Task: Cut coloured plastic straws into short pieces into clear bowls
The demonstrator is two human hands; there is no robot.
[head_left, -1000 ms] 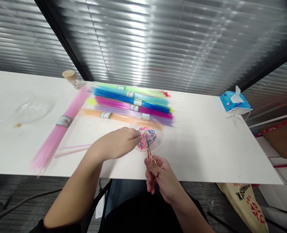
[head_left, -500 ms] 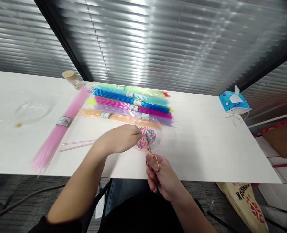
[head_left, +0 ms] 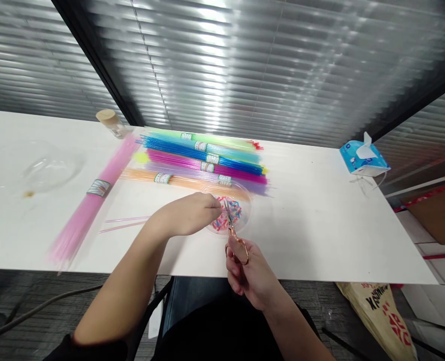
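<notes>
My left hand (head_left: 192, 214) pinches thin pink straws (head_left: 126, 225), whose long ends stick out to the left below my wrist. Its fingertips are over a clear round bowl (head_left: 248, 213) holding many small coloured straw pieces (head_left: 234, 209). From the front edge of the table, my right hand (head_left: 247, 268) grips rose-gold scissors (head_left: 230, 228) by the handles. The blades point away from me over the bowl, a little apart, close to the left fingertips. The short straw ends at the blades are hard to make out.
Bundles of coloured straws (head_left: 177, 148) lie behind the bowl, and a pink bundle (head_left: 75, 220) lies at the left. A jar with a wooden lid (head_left: 111, 123), a clear plastic piece (head_left: 51, 170) and a blue tissue pack (head_left: 364, 159) are on the white table (head_left: 338, 225).
The pink straws have shifted right, with less of their length showing left of my arm. The scissors and the right hand have moved slightly, and the handles look wider apart.
</notes>
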